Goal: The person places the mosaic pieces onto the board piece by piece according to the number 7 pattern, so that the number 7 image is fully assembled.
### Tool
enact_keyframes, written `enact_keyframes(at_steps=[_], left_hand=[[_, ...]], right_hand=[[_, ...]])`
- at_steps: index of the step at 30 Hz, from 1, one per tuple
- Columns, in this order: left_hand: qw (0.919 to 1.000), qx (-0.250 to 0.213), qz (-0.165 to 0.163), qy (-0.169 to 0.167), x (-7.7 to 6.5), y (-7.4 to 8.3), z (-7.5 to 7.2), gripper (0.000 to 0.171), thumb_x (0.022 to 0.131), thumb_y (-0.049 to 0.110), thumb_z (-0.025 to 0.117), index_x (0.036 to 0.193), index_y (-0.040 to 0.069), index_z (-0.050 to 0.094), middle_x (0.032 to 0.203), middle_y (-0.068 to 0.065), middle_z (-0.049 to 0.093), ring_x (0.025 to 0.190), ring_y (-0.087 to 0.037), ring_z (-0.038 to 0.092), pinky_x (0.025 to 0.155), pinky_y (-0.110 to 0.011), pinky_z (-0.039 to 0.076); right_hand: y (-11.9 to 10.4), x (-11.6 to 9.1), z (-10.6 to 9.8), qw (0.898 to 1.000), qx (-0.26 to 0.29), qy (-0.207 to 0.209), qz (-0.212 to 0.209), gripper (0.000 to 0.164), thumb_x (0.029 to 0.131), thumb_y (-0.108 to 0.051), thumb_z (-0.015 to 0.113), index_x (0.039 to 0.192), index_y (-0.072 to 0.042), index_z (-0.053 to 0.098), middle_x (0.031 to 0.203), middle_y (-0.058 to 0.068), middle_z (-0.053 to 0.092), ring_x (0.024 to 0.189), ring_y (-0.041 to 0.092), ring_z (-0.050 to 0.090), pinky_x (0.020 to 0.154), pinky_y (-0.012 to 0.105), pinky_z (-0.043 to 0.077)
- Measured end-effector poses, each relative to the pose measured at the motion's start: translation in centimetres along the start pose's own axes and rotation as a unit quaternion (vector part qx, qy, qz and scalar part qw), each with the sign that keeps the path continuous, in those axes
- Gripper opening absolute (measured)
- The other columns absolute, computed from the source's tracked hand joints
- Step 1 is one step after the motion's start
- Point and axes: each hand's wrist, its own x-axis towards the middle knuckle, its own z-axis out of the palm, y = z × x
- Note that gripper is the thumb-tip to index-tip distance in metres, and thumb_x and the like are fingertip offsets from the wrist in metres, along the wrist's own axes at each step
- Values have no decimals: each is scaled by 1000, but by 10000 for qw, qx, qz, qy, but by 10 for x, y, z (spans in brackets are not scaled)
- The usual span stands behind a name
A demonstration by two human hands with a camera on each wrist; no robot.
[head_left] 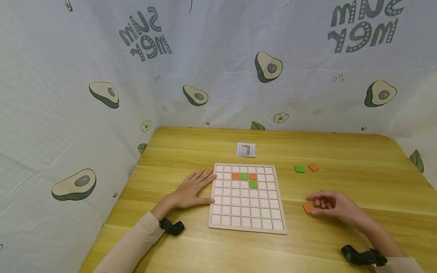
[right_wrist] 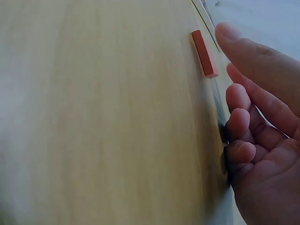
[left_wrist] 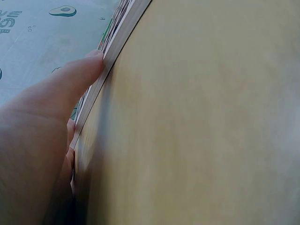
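Observation:
My left hand (head_left: 192, 189) lies with fingers spread at the left edge of a wooden grid board (head_left: 245, 225). Its fingertips and thumb touch the frame, and in the left wrist view the thumb (left_wrist: 70, 86) presses against the board's side. On the board sit two orange tiles, one of them an orange tile (head_left: 235, 176), and two green tiles, one a green tile (head_left: 253, 184). To the right, my right hand (head_left: 336, 206) hovers over a loose orange tile (right_wrist: 205, 54), thumb and index finger apart beside it, the other fingers curled. That tile lies flat on the table.
A small printed pattern card (head_left: 246, 149) lies behind the board. Right of the board are a loose green tile (head_left: 299, 169) and another orange tile (head_left: 313, 167). A white curtain (head_left: 225, 76) printed with avocados hangs around the wooden table (head_left: 191, 248).

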Motion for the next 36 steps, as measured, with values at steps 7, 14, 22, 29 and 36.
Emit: enact_keyframes(at_steps=[7,14,22,29,36], left_hand=[[10000,56,8,-16,0,-1,2,88,95,69,46,162,26,10,167,-1,2,152,-25,-3,121,-45,-3],[10000,43,9,31,0,-1,2,88,94,70,46,162,27,10,167,0,3,152,-25,-2,121,-45,-2],[9998,8,93,147,-1,-1,3,87,95,68,47,162,25,13,167,-2,5,152,-27,-1,121,-50,1],[9999,40,73,134,-1,-2,2,87,94,69,47,162,26,12,167,-2,5,152,-26,-1,121,-48,0],[9999,47,86,111,0,-2,3,88,94,70,45,162,26,13,167,-1,4,152,-26,-1,121,-48,0]], right_hand=[[5,0,-1,9998,-71,-118,-172,36,81,5,79,114,12,66,82,9,55,67,17,46,49,29,38],[6,1,-1,9990,-267,-183,-323,28,81,3,79,108,5,71,77,6,52,63,18,43,48,29,35],[7,3,0,9970,-368,-154,-656,24,80,7,78,102,3,72,74,6,52,59,18,41,46,30,33],[7,3,2,9963,-410,-156,-742,23,79,7,78,100,2,72,74,5,51,60,16,41,46,29,33],[7,2,2,9966,-662,-80,-477,19,83,5,77,101,0,72,75,0,51,62,12,43,47,28,34]])
